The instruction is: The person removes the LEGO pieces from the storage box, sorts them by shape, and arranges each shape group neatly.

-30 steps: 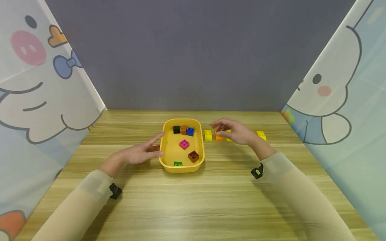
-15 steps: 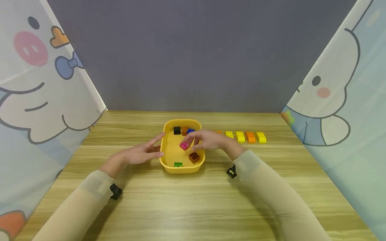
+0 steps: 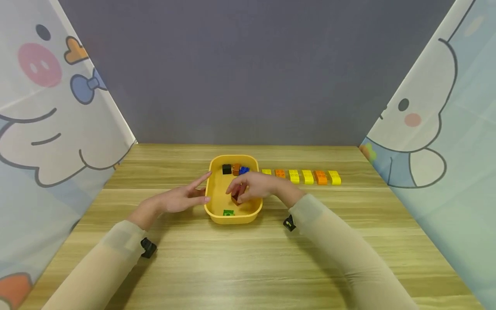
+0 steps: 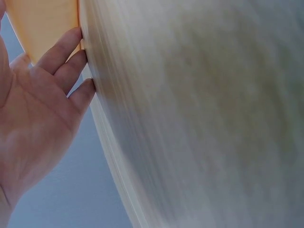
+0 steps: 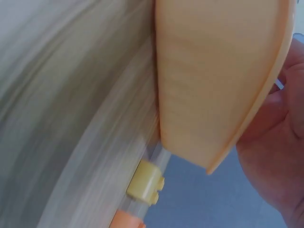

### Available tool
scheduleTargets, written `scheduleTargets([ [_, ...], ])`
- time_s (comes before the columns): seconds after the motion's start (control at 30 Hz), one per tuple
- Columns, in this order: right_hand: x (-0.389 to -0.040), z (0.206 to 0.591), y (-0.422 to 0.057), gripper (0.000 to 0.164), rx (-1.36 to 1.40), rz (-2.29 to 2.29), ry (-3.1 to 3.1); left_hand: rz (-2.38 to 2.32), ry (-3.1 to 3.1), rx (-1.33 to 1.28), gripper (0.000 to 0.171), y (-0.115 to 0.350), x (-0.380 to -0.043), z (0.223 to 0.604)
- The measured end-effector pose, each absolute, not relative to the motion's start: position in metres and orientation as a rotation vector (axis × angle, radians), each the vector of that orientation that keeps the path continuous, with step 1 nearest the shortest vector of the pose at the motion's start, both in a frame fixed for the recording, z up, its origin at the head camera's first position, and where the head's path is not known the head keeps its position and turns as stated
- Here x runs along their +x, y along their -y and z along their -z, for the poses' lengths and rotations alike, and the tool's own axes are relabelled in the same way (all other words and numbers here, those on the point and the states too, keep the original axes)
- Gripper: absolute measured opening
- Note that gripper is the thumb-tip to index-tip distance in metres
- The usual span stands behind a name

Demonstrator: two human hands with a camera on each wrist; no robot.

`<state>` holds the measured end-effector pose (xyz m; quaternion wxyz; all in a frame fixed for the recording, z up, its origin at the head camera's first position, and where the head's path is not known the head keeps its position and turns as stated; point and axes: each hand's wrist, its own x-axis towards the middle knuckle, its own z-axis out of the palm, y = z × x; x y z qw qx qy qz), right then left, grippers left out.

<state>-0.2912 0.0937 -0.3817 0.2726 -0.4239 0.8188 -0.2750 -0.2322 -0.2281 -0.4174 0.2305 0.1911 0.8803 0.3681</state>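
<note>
Brown block (image 3: 235, 198) is sitting between the curled thumb and fingers of the right hand (image 3: 256, 186), which is pinching it near the middle of the yellow tray (image 3: 232, 220). Green block (image 3: 228, 212) is lying by the tray's near edge; black block (image 3: 226, 169), orange-brown block (image 3: 236, 169) and blue block (image 3: 244, 170) are sitting along its far edge. Left hand (image 3: 177, 199), fingers spread, is touching the tray's left rim. Yellow and orange blocks (image 3: 307, 177) are forming a row toward the far right corner of the tabletop (image 3: 240, 271).
</note>
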Motion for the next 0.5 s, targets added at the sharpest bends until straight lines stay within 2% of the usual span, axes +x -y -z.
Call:
scheduleTargets([
  [0.13,-0.286,0.385,-0.085,0.042,-1.240,0.702,-2.155,-1.026,-2.409,0.526,0.093,0.228,-0.232,0.417],
  [0.5,-0.279,0.393,-0.079,0.026,-1.408,0.455,-2.300,-1.030,-2.406,0.538,0.093,0.228,-0.233,0.419],
])
